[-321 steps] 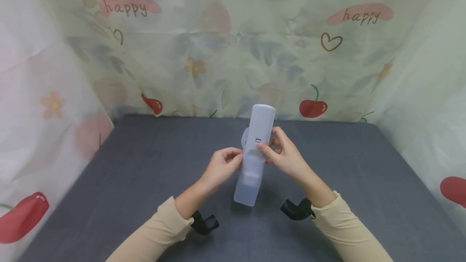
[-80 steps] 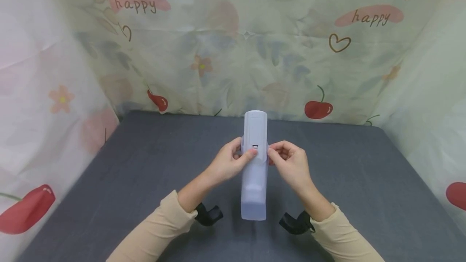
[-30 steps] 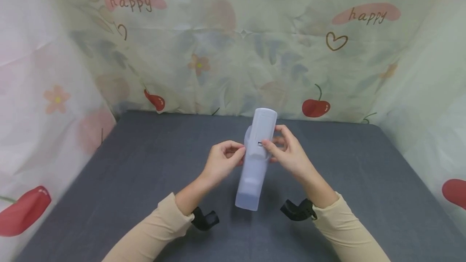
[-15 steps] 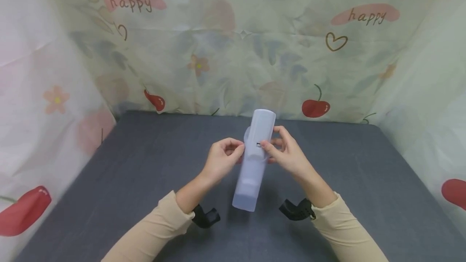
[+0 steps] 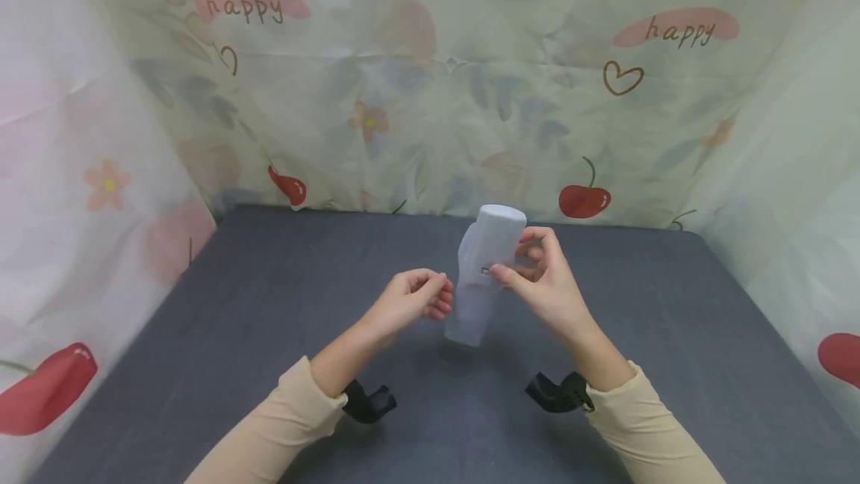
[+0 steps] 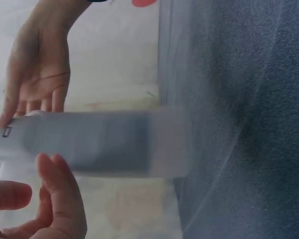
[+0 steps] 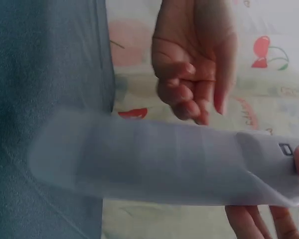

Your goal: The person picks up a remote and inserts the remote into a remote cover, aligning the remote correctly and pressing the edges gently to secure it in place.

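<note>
A long white plastic case (image 5: 496, 239), with a small square slot on its face and a translucent lower end, tilts above the table. My right hand (image 5: 552, 291) grips its upper half, thumb beside the slot and fingers around the far side. Just left of the case is my left hand (image 5: 408, 300), its fingers loosely bent and holding nothing. In the left wrist view a gap shows between its thumb and fingers, close to the blurred case (image 6: 104, 142). The right wrist view shows the case's length (image 7: 159, 167), with a rounded bulge near the slot.
A dark grey cloth covers the table (image 5: 269, 305). Curtains printed with cherries and hearts (image 5: 430, 95) enclose it at the back and both sides. Black straps with mounts (image 5: 558, 392) sit on both wrists.
Over the last half second my left hand has let go of the case's side and drawn left. The right hand has moved slightly right, and the case's lower end has swung up and away.
</note>
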Motion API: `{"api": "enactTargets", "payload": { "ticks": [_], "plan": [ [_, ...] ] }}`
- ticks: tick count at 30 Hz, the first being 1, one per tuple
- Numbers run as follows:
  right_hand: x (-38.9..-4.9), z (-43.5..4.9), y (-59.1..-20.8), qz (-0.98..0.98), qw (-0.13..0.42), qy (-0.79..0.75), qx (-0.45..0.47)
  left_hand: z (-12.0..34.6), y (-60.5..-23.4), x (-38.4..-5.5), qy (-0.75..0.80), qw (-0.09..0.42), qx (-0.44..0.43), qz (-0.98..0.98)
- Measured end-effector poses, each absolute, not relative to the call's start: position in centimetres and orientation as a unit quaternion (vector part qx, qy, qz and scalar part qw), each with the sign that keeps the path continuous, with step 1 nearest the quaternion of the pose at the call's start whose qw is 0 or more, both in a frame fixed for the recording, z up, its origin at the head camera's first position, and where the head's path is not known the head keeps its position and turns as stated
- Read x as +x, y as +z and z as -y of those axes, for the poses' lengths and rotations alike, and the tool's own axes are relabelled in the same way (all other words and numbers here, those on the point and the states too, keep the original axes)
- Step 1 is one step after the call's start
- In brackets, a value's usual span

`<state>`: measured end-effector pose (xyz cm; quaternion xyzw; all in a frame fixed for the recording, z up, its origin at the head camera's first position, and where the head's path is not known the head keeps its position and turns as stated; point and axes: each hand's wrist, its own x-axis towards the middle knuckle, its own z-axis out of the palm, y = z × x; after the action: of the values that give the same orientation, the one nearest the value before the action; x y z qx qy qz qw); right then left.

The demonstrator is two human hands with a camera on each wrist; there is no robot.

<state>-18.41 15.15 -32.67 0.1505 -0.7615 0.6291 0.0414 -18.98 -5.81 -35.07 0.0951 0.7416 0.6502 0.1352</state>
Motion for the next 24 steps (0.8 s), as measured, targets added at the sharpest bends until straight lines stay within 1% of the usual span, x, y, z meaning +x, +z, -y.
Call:
{"api": "enactTargets", "payload": {
  "ticks": [5, 8, 10, 13, 16, 18, 21, 24],
  "plan": [
    [-18.1, -15.5, -32.8, 0.76, 0.059, 0.617, 0.197, 5.9, -35.7, -18.9, 0.654, 0.223, 0.107, -0.715],
    [-18.0, -15.7, -33.2, 0.757, 0.071, 0.596, 0.258, 5.9, -35.7, -18.9, 0.669, 0.268, 0.105, -0.686],
    [-18.0, -15.9, -33.5, 0.751, 0.077, 0.576, 0.315, 5.8, -35.6, -18.9, 0.681, 0.285, 0.098, -0.667],
    [-18.0, -16.1, -33.8, 0.736, 0.075, 0.545, 0.396, 5.8, -35.4, -19.1, 0.696, 0.287, 0.091, -0.651],
    [-18.0, -16.1, -34.1, 0.733, 0.062, 0.513, 0.441, 5.8, -35.1, -19.3, 0.706, 0.279, 0.087, -0.645],
    [-18.0, -16.1, -34.2, 0.741, 0.06, 0.492, 0.454, 5.8, -35.0, -19.4, 0.706, 0.27, 0.089, -0.649],
    [-17.8, -16.0, -34.4, 0.764, 0.056, 0.459, 0.45, 5.7, -35.0, -19.5, 0.706, 0.254, 0.083, -0.656],
    [-17.6, -16.0, -34.4, 0.784, 0.032, 0.434, 0.443, 5.7, -35.2, -19.5, 0.704, 0.236, 0.079, -0.666]
  ]
}}
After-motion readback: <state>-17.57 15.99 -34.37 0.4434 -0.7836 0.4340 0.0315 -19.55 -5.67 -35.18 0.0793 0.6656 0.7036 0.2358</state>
